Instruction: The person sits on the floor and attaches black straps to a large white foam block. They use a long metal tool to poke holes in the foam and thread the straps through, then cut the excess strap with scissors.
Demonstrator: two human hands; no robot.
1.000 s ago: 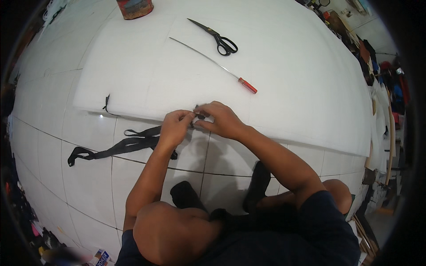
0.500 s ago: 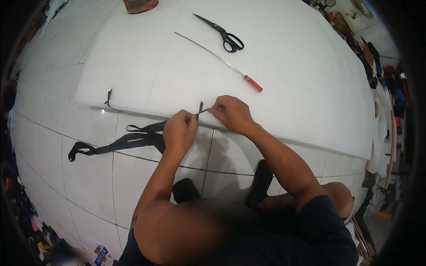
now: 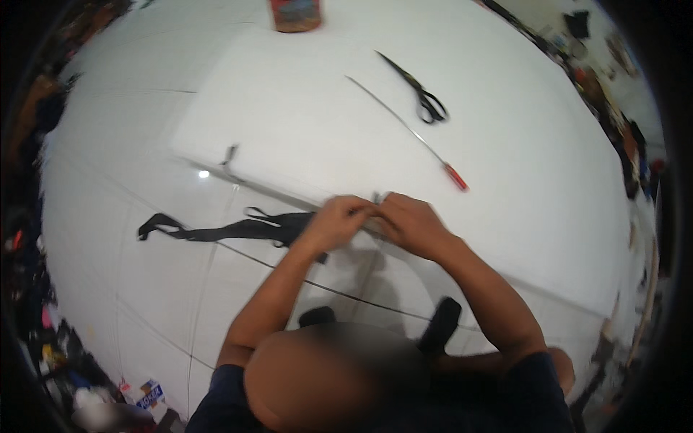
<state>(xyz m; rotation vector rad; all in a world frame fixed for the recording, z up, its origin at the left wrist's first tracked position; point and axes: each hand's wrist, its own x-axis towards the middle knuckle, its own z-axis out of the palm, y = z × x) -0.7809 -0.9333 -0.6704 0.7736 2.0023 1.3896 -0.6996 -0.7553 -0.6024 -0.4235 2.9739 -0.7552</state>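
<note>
Head view shows two bare hands close together at the near edge of a large white slab [image 3: 534,180], where a short dark strand [image 3: 376,197] sticks up just beyond the fingertips against the white. The left hand [image 3: 338,222] has its fingers curled in, and its tips touch or nearly touch those of the right hand [image 3: 411,224], whose fingers are also bent and mostly drawn in; blur and the fingers themselves cover the spot, so I cannot tell whether either hand has hold of the strand or how tightly each is closed. To the left, black straps [image 3: 242,229] lie across the pale tiled floor [image 3: 159,296], with a loop at their far left end, and their right part passes out of sight behind the left hand and forearm. Near the slab's left corner, a dark tie [image 3: 229,155] shows at the edge. Farther up on the slab rest a long, thin, red-handled tool [image 3: 455,177] and, just beyond it, black scissors [image 3: 421,90], while a reddish container [image 3: 296,16] is cut off by the top of the view
</note>
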